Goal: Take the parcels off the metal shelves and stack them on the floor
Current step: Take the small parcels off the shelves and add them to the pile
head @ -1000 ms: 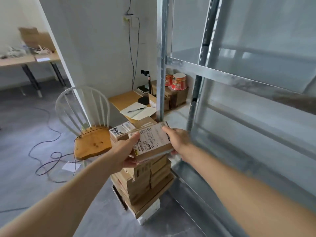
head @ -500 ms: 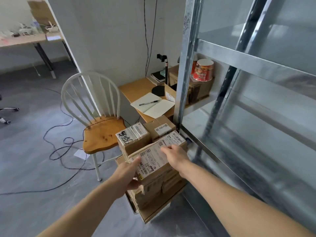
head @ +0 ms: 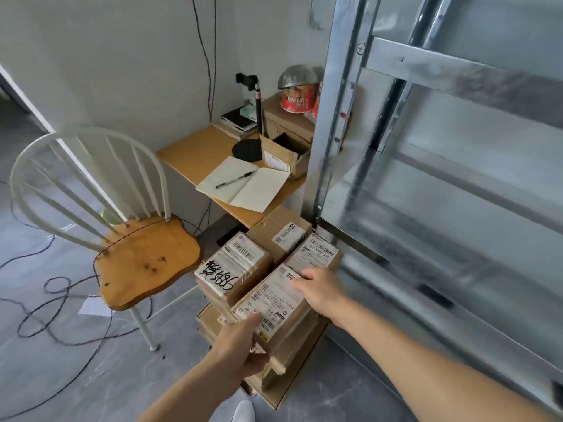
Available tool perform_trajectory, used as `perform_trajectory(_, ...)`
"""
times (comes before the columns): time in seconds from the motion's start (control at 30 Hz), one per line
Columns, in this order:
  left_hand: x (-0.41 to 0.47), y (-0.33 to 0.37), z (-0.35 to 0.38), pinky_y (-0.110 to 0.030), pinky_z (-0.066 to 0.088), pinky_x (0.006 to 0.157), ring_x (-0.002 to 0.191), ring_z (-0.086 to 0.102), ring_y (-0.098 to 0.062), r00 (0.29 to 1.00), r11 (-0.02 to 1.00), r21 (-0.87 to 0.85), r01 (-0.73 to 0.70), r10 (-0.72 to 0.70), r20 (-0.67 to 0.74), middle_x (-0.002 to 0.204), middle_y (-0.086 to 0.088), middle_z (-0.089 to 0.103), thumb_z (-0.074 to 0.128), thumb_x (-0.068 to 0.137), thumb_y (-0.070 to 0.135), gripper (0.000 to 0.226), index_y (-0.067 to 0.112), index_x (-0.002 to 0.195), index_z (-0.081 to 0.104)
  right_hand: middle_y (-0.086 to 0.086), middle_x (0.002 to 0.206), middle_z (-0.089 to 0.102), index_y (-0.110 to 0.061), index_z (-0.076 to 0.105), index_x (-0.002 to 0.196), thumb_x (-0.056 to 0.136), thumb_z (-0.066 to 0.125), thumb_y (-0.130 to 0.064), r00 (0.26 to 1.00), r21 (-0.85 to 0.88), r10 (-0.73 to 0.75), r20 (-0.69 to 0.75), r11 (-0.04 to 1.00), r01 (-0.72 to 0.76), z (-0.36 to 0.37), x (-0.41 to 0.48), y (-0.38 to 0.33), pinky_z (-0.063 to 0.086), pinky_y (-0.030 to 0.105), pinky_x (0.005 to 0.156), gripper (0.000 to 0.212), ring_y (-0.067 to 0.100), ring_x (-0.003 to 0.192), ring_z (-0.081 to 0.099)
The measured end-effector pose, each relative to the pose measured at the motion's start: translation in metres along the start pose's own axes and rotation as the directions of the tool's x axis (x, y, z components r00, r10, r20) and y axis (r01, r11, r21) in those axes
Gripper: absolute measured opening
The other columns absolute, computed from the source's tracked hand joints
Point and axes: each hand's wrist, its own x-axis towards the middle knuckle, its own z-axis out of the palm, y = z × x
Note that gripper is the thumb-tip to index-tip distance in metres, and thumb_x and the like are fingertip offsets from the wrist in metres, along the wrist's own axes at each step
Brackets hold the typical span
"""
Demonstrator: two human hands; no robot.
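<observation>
In the lower centre of the frame, both hands held a flat brown parcel with a white label on its top face. It lay across the top of the stack of parcels on the grey floor. The left hand grasped its near end, with the thumb on the label and the fingers curled underneath. The right hand gripped the far right edge, its fingers bent over the label. Whether the parcel bore fully on the stack could not be told.

Just left of it on the stack sat a marked parcel with black scrawl on its label. Behind these were a small box and another labelled packet.

The steel shelves filled the right of the frame, with a corner post just beside the stack. At centre left stood a white chair with a wooden seat, near the stack. At upper centre was a low desk carrying an open notebook with a pen lying on it. An open carton and two red tubs stood further back. Black cables looped over the floor at lower left.
</observation>
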Motion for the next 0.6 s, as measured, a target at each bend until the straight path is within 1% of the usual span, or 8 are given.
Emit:
perform_trajectory(0.1,0.009,0.002,-0.010,-0.033,0.048,0.054,0.056,0.055,-0.027,0.999,0.999,0.003,0.035,-0.035,0.039,0.085,-0.017,0.060,0.056,0.099,0.026,0.018,0.009,0.105,0.061,-0.001,0.066,0.059,-0.017,0.057,0.068,0.093,0.059,-0.031,0.998,0.032,0.043,-0.041,0.999,-0.042,0.011,-0.001,0.000,0.035,0.029,0.060,0.029,0.017,0.064,0.054)
perform_trajectory(0.17,0.011,0.002,-0.011,-0.032,0.045,0.054,0.059,0.054,-0.028,0.998,0.999,0.009,0.052,-0.052,0.043,0.086,-0.017,0.057,0.056,0.099,0.021,0.013,0.009,0.104,0.058,0.006,0.076,0.070,-0.011,0.067,0.079,0.089,0.058,-0.037,0.997,0.039,0.050,-0.061,0.998,-0.048,0.014,-0.003,0.003,0.039,0.028,0.061,0.029,0.025,0.074,0.065)
perform_trajectory(0.27,0.019,0.000,-0.013,-0.034,0.044,0.056,0.067,0.053,-0.031,0.994,0.995,0.012,0.095,-0.096,0.060,0.092,-0.017,0.048,0.058,0.097,0.017,0.015,0.005,0.106,0.055,-0.004,0.088,0.074,-0.019,0.075,0.097,0.084,0.058,-0.043,0.995,0.042,0.056,-0.087,0.998,-0.052,0.018,-0.005,0.004,0.039,0.022,0.060,0.032,0.016,0.085,0.068)
perform_trajectory(0.33,0.023,0.000,-0.014,-0.034,0.045,0.056,0.067,0.055,-0.032,0.990,0.994,0.029,0.110,-0.112,0.084,0.092,-0.017,0.046,0.058,0.096,0.015,0.019,0.002,0.109,0.053,-0.006,0.084,0.073,-0.020,0.075,0.090,0.087,0.059,-0.036,0.992,0.035,0.043,-0.122,0.999,-0.039,0.017,-0.006,0.003,0.040,0.021,0.060,0.023,0.014,0.081,0.067)
perform_trajectory(0.4,0.026,0.001,-0.016,-0.033,0.046,0.053,0.066,0.055,-0.032,0.987,0.992,0.028,0.121,-0.123,0.101,0.088,-0.017,0.044,0.057,0.095,0.012,0.019,-0.001,0.109,0.053,-0.006,0.091,0.077,-0.020,0.077,0.093,0.091,0.060,-0.027,0.988,0.026,0.027,-0.150,0.999,-0.024,0.014,-0.005,0.003,0.046,0.024,0.066,0.019,0.012,0.087,0.069)
perform_trajectory(0.5,0.030,0.004,-0.018,-0.034,0.046,0.051,0.062,0.056,-0.032,0.987,0.992,0.012,0.124,-0.125,0.104,0.086,-0.017,0.044,0.057,0.093,0.007,0.017,-0.004,0.105,0.056,-0.008,0.119,0.074,-0.019,0.075,0.122,0.095,0.064,-0.024,0.982,0.056,0.032,-0.185,0.998,-0.022,0.013,-0.002,0.004,0.044,0.017,0.084,0.030,0.003,0.103,0.061)
perform_trajectory(0.53,0.030,0.005,-0.018,-0.034,0.046,0.052,0.062,0.056,-0.032,0.987,0.992,0.022,0.123,-0.125,0.100,0.087,-0.018,0.045,0.057,0.092,0.006,0.016,-0.004,0.105,0.056,-0.007,0.123,0.073,-0.018,0.073,0.126,0.095,0.064,-0.023,0.981,0.062,0.027,-0.194,0.998,-0.015,0.013,-0.001,0.004,0.042,0.015,0.087,0.033,0.002,0.105,0.059)
perform_trajectory(0.6,0.031,0.006,-0.018,-0.035,0.046,0.053,0.063,0.056,-0.032,0.988,0.992,0.039,0.119,-0.122,0.100,0.089,-0.019,0.046,0.056,0.092,0.005,0.017,-0.005,0.106,0.057,-0.007,0.121,0.073,-0.017,0.074,0.125,0.094,0.066,-0.022,0.978,0.081,0.022,-0.209,0.997,-0.005,0.014,0.002,0.007,0.042,0.012,0.084,0.032,0.002,0.105,0.060)
